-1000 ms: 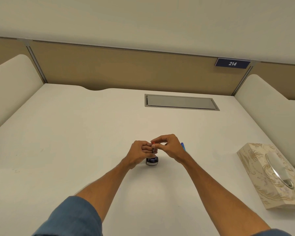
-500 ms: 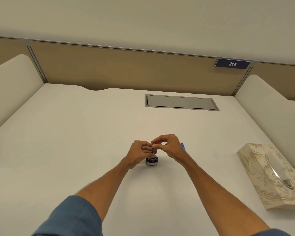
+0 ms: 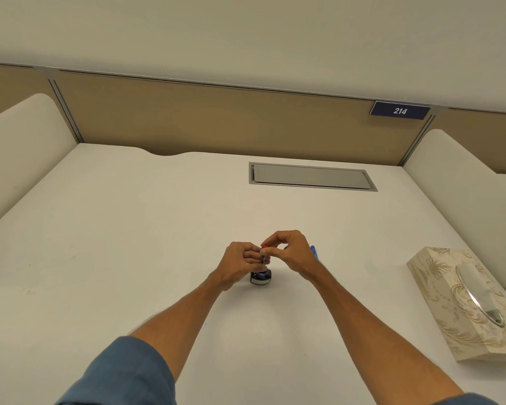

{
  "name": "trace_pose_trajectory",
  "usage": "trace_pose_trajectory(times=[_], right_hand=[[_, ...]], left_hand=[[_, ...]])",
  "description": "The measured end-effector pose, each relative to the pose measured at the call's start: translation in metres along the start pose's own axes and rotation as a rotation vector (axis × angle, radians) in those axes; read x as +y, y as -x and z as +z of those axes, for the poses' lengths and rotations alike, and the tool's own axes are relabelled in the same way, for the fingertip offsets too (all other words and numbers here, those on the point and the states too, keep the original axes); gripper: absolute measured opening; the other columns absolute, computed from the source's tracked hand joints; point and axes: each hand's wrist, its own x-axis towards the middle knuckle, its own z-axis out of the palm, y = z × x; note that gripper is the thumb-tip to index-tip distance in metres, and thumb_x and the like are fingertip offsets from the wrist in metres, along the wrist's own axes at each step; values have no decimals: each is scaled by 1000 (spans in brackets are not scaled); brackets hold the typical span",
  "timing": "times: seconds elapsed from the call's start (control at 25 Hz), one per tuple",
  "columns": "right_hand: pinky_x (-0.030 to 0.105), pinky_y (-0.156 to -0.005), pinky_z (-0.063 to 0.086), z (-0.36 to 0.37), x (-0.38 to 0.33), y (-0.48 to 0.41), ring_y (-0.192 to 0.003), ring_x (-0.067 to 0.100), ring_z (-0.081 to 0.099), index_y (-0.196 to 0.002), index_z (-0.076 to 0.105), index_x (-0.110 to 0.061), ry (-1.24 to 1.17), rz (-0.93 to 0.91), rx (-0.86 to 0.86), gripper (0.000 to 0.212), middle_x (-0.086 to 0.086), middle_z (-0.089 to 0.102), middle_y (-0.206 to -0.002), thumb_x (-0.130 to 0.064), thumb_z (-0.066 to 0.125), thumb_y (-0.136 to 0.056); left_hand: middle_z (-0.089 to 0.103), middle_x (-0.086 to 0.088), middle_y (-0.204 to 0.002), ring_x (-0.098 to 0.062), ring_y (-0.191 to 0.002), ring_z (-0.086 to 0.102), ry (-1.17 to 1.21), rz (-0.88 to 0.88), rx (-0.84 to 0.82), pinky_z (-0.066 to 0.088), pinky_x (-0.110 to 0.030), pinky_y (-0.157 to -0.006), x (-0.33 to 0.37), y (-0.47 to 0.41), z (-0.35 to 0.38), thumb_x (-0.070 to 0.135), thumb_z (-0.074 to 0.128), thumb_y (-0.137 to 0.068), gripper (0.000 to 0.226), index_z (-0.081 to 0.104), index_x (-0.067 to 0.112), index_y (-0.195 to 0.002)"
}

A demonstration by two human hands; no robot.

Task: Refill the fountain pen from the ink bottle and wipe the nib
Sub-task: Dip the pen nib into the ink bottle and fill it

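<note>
A small dark ink bottle (image 3: 260,277) stands open on the white desk (image 3: 129,244), just below my hands. The fountain pen section (image 3: 263,258) stands upright with its lower end in the bottle's mouth. My left hand (image 3: 240,263) grips the pen's dark middle part. My right hand (image 3: 289,252) pinches the red-tipped top end of the pen between thumb and fingers. A blue pen part (image 3: 314,250) lies on the desk behind my right hand, mostly hidden.
A patterned tissue box (image 3: 462,302) sits at the right edge of the desk. A grey cable hatch (image 3: 311,176) is set into the desk at the back. Padded partitions close off the left, right and back.
Hardly anything has shifted; both hands stay on the pen over the bottle, with my right fingers slightly moved at the pen's top.
</note>
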Motion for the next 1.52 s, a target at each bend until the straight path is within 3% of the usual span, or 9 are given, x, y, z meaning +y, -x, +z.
trace_pose_trajectory(times=[0.24,0.72,0.92,1.36,1.52], right_hand=[[10,-72,46,0,0,1,-84,13,70,-90,76,-11,-3,-1,-23,13,4,76,-88,-16,77,-79],[20,-77,50,1,2,-1,-76,16,69,-79,74,-12,27,-31,-9,4,4,74,-79,-12,77,-77],[14,-72,49,1,2,-1,-73,11,67,-77,73,-15,24,-47,-12,5,2,74,-77,-12,77,-77],[18,-74,54,-1,2,-4,-81,18,71,-86,74,-11,-28,-31,-5,7,8,75,-87,-13,77,-79],[18,-71,53,-6,-6,-9,-78,13,70,-90,74,-8,-87,-31,14,10,7,75,-87,-11,76,-80]], left_hand=[[75,-19,-93,-27,-91,74,-2,-10,4,59,-31,-76,-1,-1,0,-14,76,-68,34,69,-3,-99],[75,-20,-92,-28,-89,74,-9,-9,11,58,-29,-73,-1,-1,0,-15,75,-68,32,68,-6,-98],[75,-20,-93,-28,-89,74,-14,-11,14,58,-29,-73,0,0,1,-15,75,-68,32,68,-5,-98],[76,-18,-92,-25,-89,74,6,9,6,58,-29,-73,5,2,1,-14,77,-67,33,70,0,-96],[75,-20,-94,-26,-89,74,13,15,2,58,-31,-74,18,-2,-2,-13,79,-67,36,69,-2,-100]])
